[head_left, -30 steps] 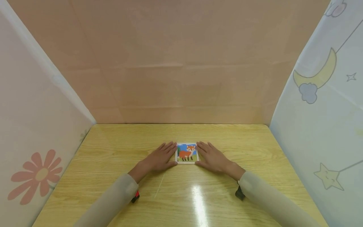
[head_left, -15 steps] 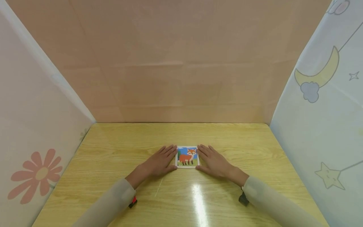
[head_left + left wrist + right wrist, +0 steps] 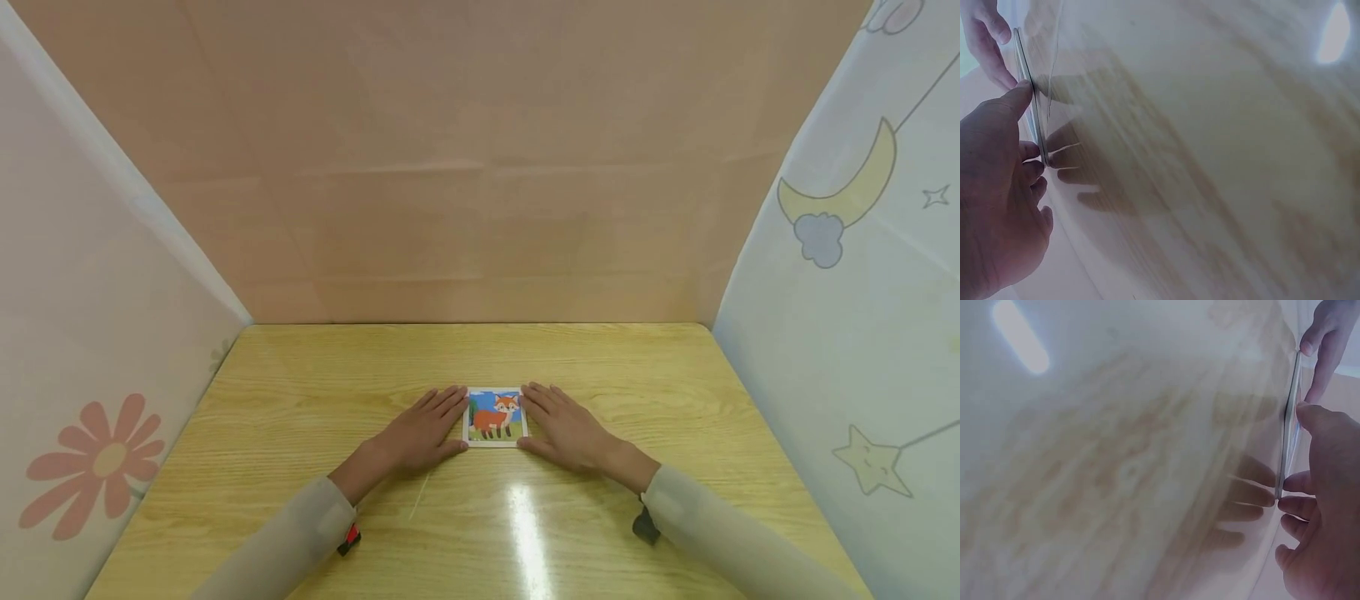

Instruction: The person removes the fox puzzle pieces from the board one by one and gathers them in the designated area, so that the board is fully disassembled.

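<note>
A thin square fox picture board [image 3: 495, 417] with a white border lies flat near the middle of the table. Along its left side rests my left hand [image 3: 423, 429], its straight fingertips at the far corner and its thumb at the near corner. My right hand [image 3: 568, 429] mirrors this on the right side, with fingers stretched out and the thumb [image 3: 1310, 415] apart from them. From the left wrist, the board [image 3: 1038, 115] shows as a thin edge, with the left thumb [image 3: 1019, 97] and fingertips against it.
The wood-grain table [image 3: 300, 367] bears a bright glare streak [image 3: 528, 533] in front. Behind it stands a plain tan backdrop [image 3: 480, 208]. Pale printed sheets close in the left side [image 3: 112, 292] and right side [image 3: 862, 333]. Both wrists carry small dark devices [image 3: 646, 527].
Both hands have moved slightly toward me, and the fox picture board has come along between them. Over the last half second they have stayed almost still.
</note>
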`<state>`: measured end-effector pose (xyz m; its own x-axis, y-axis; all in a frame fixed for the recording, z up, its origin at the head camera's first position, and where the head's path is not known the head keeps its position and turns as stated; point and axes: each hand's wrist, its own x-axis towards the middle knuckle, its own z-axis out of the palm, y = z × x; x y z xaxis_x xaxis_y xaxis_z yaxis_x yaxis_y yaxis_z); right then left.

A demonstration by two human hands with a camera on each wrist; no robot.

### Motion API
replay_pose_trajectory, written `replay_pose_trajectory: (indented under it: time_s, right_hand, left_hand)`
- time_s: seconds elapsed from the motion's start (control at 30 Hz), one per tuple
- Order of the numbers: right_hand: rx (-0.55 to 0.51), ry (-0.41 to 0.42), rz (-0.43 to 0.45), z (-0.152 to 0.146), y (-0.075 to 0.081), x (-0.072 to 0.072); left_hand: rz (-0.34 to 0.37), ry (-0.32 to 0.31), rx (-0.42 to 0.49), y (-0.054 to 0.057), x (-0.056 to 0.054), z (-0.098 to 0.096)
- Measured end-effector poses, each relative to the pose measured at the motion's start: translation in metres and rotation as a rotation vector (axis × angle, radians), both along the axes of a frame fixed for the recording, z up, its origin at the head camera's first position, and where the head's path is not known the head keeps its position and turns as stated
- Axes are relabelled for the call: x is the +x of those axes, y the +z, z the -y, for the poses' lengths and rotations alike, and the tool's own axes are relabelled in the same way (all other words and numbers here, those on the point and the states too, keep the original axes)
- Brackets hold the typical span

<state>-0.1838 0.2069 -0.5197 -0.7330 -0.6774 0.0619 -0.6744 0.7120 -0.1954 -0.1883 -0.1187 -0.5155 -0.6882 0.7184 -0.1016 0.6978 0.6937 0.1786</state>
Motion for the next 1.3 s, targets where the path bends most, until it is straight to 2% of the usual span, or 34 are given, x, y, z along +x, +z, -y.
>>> replay_pose_trajectory:
  time_s: [0.23,0.43,0.57,0.7,0.87,1.1,1.3]
  right_hand:
    - [-0.057,0.010,0.004,0.002,0.007,-0.010]
    - [-0.118,0.043,0.013,0.005,0.013,-0.023]
    - [-0.144,0.082,0.009,0.007,0.014,-0.032]
    - [-0.173,0.104,0.028,0.010,0.015,-0.041]
    - [-0.187,0.093,0.084,0.015,0.015,-0.052]
    - [-0.232,0.106,0.137,0.027,0.018,-0.064]
    - [-0.247,0.119,0.193,0.035,0.017,-0.072]
  left_hand:
    - [-0.004,-0.005,0.005,0.000,0.001,0.000]
    - [0.029,-0.020,0.016,0.004,0.004,-0.002]
    - [0.053,-0.064,0.013,0.008,0.008,-0.003]
    - [0.047,-0.115,0.002,0.009,0.013,-0.004]
    - [0.050,-0.160,0.009,0.008,0.016,-0.003]
    - [0.009,-0.228,0.011,0.007,0.015,-0.003]
    - [-0.019,-0.284,-0.030,0.005,0.016,0.001]
